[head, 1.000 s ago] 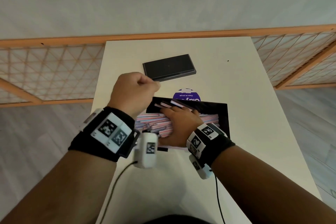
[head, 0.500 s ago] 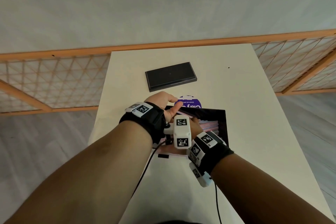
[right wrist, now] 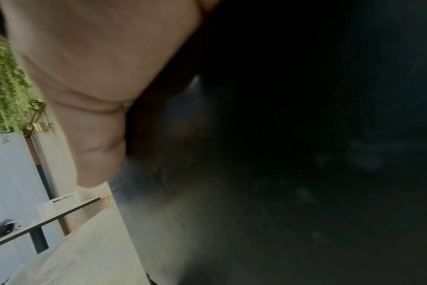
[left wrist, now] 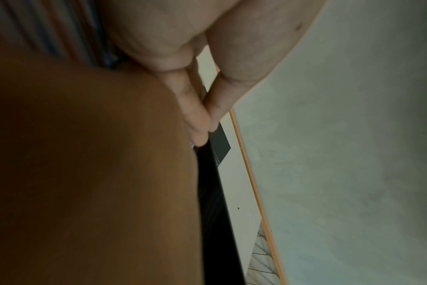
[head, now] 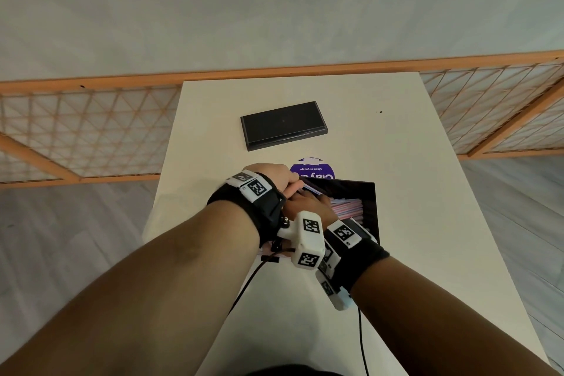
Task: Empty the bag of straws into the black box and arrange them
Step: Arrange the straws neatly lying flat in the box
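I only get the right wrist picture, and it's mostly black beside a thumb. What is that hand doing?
Observer: The right hand lies palm down on pink and blue striped paper straws inside the open black rectangular box.
Operator: And the other hand?
Observer: The left hand crosses over it and seems to pinch straw ends at the box's far left corner.
Operator: Anything else on the table?
Observer: A flat black rectangular lid lies farther away on the white table, apart from the box.

White table [head: 396, 223] against an orange lattice railing [head: 91, 131], grey wall [head: 274, 9] behind
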The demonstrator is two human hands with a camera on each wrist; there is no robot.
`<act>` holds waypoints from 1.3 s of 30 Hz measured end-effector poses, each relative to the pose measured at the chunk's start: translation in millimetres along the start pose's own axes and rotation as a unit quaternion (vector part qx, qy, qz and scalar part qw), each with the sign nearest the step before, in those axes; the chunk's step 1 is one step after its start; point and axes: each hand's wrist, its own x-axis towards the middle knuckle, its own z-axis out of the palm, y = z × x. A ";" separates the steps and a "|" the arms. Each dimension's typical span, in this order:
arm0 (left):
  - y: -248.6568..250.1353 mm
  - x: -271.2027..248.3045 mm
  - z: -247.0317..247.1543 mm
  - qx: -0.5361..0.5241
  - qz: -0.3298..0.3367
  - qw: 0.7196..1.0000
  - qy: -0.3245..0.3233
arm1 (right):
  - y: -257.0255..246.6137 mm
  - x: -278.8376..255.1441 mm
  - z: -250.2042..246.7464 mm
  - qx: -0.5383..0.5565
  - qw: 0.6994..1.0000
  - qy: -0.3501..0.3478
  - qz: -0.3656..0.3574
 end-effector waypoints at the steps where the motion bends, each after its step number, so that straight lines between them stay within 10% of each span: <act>1: 1.2 -5.2 -2.1 0.030 0.006 1.000 0.004 | -0.4 1.9 2.2 -0.023 0.999 0.021 0.005; 9: 10.1 -17.6 -10.5 -0.133 0.001 0.976 0.171 | 17.4 -17.8 2.3 0.057 0.987 0.090 -0.122; 20: -3.5 -60.2 -43.8 -0.127 0.064 0.979 0.144 | 60.2 -43.7 -9.4 0.168 0.957 0.201 -0.128; 33: -5.7 -78.8 -61.1 0.029 0.089 0.990 0.107 | 26.9 -14.8 -15.0 0.034 0.995 -0.007 -0.094; 39: -21.6 -75.3 -74.4 0.064 0.056 0.984 0.155 | 17.3 -18.1 -5.6 -0.066 0.994 0.050 -0.072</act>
